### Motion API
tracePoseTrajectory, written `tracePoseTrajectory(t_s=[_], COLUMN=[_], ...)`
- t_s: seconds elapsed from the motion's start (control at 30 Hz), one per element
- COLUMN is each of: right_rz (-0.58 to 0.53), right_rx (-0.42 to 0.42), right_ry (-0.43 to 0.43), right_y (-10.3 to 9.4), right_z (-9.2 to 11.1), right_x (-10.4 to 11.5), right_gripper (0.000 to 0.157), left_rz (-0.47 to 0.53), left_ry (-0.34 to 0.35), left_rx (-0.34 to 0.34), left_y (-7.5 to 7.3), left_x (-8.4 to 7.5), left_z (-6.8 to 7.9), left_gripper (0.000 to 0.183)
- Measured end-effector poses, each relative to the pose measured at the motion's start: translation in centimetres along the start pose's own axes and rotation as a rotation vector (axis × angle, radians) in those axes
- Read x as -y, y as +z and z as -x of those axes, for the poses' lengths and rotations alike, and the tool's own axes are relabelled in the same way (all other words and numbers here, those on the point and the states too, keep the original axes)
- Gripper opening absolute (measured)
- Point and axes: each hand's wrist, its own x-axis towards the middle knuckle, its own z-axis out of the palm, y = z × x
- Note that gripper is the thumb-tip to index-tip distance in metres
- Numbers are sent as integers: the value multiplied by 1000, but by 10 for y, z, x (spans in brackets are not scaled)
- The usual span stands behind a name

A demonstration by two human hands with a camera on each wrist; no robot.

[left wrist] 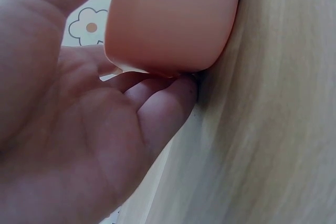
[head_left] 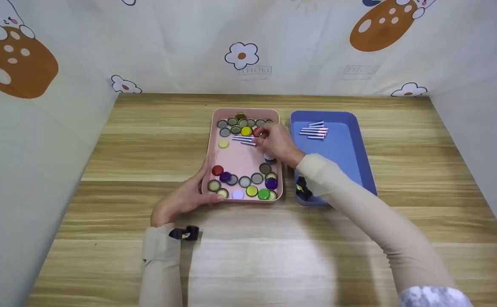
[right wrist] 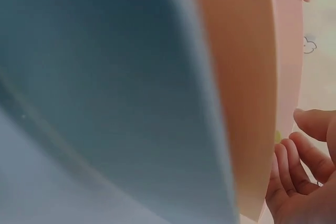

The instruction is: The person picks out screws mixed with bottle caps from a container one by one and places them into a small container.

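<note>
In the head view, bottle caps of several colours, such as a green cap [head_left: 264,194], lie in a pink tray [head_left: 209,147]. My left hand [head_left: 185,197] holds its near left corner, fingers along the side and thumb at the front edge. The left wrist view shows those fingers [left wrist: 163,108] against the tray's outer wall [left wrist: 173,24]. Over the tray, my right hand [head_left: 276,143] bends its fingers beside slender silver nail-like rods [head_left: 243,139]. In the right wrist view, that hand [right wrist: 310,166] has thumb and forefinger apart, nothing visible between them.
Just right of the pink tray stands a blue tray [head_left: 338,157], holding several silver rods [head_left: 314,131] near its back left. My right forearm [head_left: 359,213] crosses over it. A patterned curtain [head_left: 189,47] hangs behind the wooden table [head_left: 154,140].
</note>
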Motion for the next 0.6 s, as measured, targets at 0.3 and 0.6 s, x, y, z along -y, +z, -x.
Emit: tracePoseTrajectory(t_s=[0.3,0.6], right_rz=[63,117], right_rx=[64,101], right_ry=[22,-9], right_y=[-2,-1], right_z=[-1,-5], right_x=[5,4], right_gripper=[17,14], left_rz=[-9,-13], left_ry=[-34,-14], left_rx=[-3,-3], left_y=[0,0], left_x=[-2,-1], left_z=[1,1], left_gripper=[117,116])
